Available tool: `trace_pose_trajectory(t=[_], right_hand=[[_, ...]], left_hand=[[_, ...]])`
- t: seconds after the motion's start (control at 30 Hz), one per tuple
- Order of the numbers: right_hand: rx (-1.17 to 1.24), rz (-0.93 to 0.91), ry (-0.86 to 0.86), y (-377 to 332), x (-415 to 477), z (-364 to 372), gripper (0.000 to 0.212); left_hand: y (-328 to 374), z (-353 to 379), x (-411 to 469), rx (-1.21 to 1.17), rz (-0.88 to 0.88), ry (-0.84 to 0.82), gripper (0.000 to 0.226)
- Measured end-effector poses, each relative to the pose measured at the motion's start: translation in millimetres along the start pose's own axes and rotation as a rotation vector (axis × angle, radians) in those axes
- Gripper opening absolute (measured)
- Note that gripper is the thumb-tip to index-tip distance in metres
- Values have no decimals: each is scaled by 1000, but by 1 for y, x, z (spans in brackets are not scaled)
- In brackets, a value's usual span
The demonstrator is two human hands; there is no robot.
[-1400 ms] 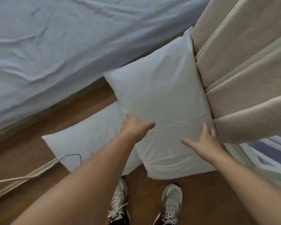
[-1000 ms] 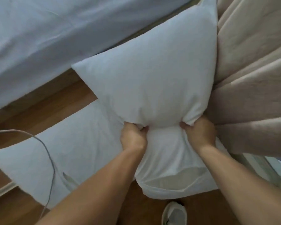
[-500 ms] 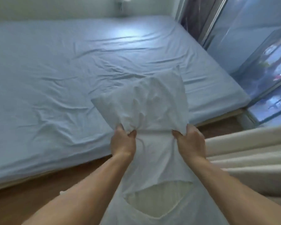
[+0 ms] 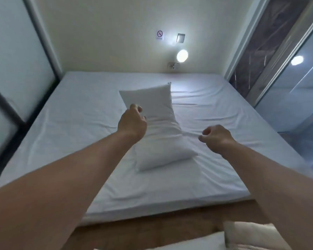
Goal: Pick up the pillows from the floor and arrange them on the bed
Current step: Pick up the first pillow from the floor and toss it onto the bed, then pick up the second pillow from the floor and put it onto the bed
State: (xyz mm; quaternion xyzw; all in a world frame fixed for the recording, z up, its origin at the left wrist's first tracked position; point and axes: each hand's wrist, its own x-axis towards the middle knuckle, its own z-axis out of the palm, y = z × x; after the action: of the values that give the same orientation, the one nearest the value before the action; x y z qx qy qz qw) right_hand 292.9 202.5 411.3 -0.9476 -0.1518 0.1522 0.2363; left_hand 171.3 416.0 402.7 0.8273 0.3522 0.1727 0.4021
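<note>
A white pillow (image 4: pixel 159 130) is over the middle of the bed (image 4: pixel 79 123), its near end on the sheet and its far end tilted up. My left hand (image 4: pixel 133 121) hovers in front of the pillow's left side, fingers loosely curled, holding nothing. Just right of the pillow, my right hand (image 4: pixel 215 137) is also off it, its fingers loosely curled and apart. Both forearms stretch out over the bed's near edge. The second pillow on the floor is out of view.
The bed fills the room between a frosted glass panel (image 4: pixel 13 69) on the left and glass doors (image 4: pixel 293 83) on the right. A wall lamp (image 4: pixel 182 55) shines at the head. Wooden floor (image 4: pixel 152 230) and cream curtain folds (image 4: pixel 246 235) lie below me.
Both hands gripped the pillow on the floor, lifted it toward the bed and have let go of it. The pillow now lands on the sheet. My view rose from the floor to the bed.
</note>
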Motion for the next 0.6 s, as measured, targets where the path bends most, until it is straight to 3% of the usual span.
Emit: trace_pose_trajectory(t=[0.17,0.37,0.47,0.6], right_hand=[[-65,129,-314,91,-50,92,37],[109,486,-600,247,-139,239,54],[376,898,-689,328,-181,323,71],[754,1380,-626,414,-233,432,90]], left_hand=[[-103,71,-96,255,-88,-321,37],[-218,182,-230,506,-99,-774,47],[-271,251,-267,644,-24,-924,62],[-349,344,-313,825,64,-1046,110]])
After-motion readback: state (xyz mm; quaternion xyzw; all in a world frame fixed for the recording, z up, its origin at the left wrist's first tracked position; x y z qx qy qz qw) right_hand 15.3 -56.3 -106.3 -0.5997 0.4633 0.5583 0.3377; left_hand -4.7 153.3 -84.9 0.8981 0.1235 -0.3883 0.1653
